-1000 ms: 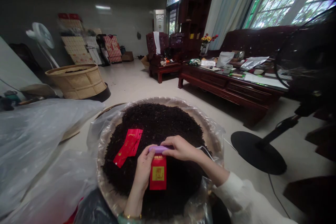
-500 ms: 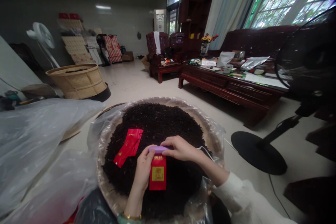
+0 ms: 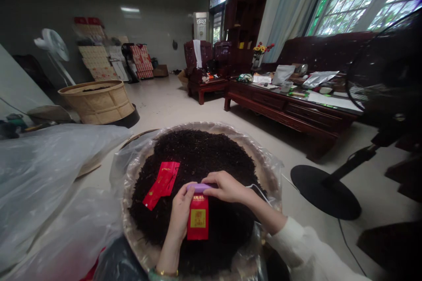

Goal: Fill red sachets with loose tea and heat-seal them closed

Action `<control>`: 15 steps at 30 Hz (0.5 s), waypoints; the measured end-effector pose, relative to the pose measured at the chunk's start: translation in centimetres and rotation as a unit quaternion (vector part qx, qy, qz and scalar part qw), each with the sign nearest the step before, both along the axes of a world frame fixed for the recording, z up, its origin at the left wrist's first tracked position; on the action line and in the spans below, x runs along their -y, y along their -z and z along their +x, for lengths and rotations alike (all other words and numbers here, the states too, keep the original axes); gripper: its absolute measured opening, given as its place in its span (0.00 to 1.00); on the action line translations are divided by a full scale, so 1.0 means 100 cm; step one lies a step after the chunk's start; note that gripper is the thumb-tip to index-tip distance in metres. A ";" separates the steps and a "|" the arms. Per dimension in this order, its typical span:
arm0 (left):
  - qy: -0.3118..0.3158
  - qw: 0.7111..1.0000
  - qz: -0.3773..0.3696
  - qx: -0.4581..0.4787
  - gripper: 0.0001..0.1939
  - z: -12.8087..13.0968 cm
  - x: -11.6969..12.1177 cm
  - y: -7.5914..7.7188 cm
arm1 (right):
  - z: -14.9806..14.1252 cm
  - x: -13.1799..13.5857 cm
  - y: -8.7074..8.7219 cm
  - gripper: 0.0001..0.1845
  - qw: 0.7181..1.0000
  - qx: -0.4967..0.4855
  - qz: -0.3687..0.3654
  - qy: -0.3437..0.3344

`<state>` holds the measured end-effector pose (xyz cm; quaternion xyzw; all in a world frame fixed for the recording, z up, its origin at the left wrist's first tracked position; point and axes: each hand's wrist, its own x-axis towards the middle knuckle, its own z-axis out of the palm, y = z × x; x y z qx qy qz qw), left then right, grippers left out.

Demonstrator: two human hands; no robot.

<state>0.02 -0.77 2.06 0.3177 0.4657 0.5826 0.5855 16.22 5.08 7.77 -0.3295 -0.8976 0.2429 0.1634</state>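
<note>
My right hand (image 3: 224, 185) is closed, pinching the right part of a small purple bag sealer (image 3: 198, 188) between thumb and fingers. The sealer lies across the top edge of a red tea packet (image 3: 198, 224) with a yellow label. My left hand (image 3: 182, 204) is closed at the packet's upper left corner, its thumb and finger also touching the sealer's left end. The packet hangs over dark loose tea leaves (image 3: 201, 153) in a wide round basket (image 3: 127, 224) lined with clear plastic. More flat red packets (image 3: 162, 184) lie overlapping on the leaves, left of my hands.
A white cord (image 3: 259, 189) runs by my right wrist. Plastic sheeting (image 3: 49, 175) spreads at the left, with a bamboo basket (image 3: 99, 105) behind it. A black standing fan (image 3: 325, 191) is at the right. A wooden table (image 3: 280, 107) carrying several items stands beyond.
Both hands and the sealer stay almost in place. The red packet's lower end has shifted slightly down and left.
</note>
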 end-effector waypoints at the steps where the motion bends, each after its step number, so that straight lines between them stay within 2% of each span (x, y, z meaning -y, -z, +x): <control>1: -0.003 1.000 -0.004 0.002 0.33 0.000 0.000 0.001 | 0.000 0.000 0.001 0.09 1.000 0.001 0.005 0.003; 9: 0.042 0.999 -0.013 0.000 0.35 -0.003 0.003 0.009 | -0.001 0.000 0.005 0.11 1.000 0.001 0.013 0.019; 13: 0.039 0.998 -0.025 -0.049 0.36 -0.002 0.002 0.012 | 0.001 -0.004 0.007 0.17 0.997 -0.041 -0.053 0.032; 15: 0.037 0.998 -0.028 -0.051 0.34 -0.003 0.003 0.013 | 0.003 -0.010 0.009 0.20 0.991 -0.074 -0.087 0.067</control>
